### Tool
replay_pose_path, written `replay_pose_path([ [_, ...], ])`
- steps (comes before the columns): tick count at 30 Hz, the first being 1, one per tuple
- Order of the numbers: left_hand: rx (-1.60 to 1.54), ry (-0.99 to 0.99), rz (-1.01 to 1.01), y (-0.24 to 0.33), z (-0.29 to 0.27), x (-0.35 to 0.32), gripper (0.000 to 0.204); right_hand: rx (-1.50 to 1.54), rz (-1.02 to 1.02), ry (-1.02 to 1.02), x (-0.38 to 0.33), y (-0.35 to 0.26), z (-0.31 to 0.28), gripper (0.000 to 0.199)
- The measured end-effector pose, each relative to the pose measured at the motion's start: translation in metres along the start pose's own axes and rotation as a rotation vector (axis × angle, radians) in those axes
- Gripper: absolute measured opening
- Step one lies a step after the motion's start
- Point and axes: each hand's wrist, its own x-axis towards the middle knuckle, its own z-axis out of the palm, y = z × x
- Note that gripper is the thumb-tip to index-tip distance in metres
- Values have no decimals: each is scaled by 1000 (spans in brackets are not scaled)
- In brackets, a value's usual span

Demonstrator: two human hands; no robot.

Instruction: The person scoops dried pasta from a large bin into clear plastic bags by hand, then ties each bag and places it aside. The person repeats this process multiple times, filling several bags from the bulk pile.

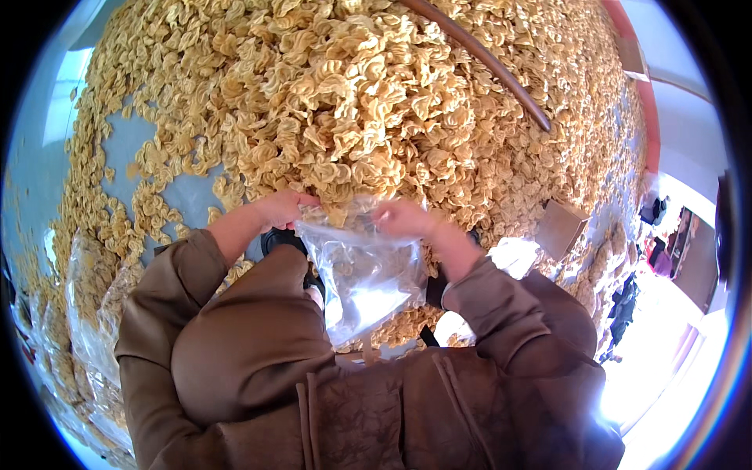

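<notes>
A clear plastic bag [360, 270] hangs between my knees, its mouth against the near edge of a big heap of curled, ridged, golden-yellow dried pieces [345, 102]. My left hand [280, 210] pinches the left side of the bag's rim, with fingers pointing toward the heap. On the other side of the mouth, my right hand [401, 218] is closed at the bag's rim, slightly blurred. Some yellow pieces lie at the opening, between the hands. The lower part of the bag shines with glare, so how much is inside is hard to see.
A brown wooden pole [489, 63] lies across the heap at upper right. A small cardboard box [561, 229] stands right of my right arm. Clear bags filled with yellow pieces [90, 294] crowd the left side. A red edge [652, 117] borders the heap at far right.
</notes>
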Motion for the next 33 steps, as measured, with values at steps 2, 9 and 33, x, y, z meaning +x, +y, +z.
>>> replay_pose_path([
  [2,-292,-66,37,-30,-8,9,60,430,-146,205,1,-14,-85,48],
  [9,-740,8,-16,-27,-20,10,50,123,31,561,91,-94,-175,76],
  [33,-947,-63,107,-119,8,4,65,-440,-575,4,103,-93,-51,38],
])
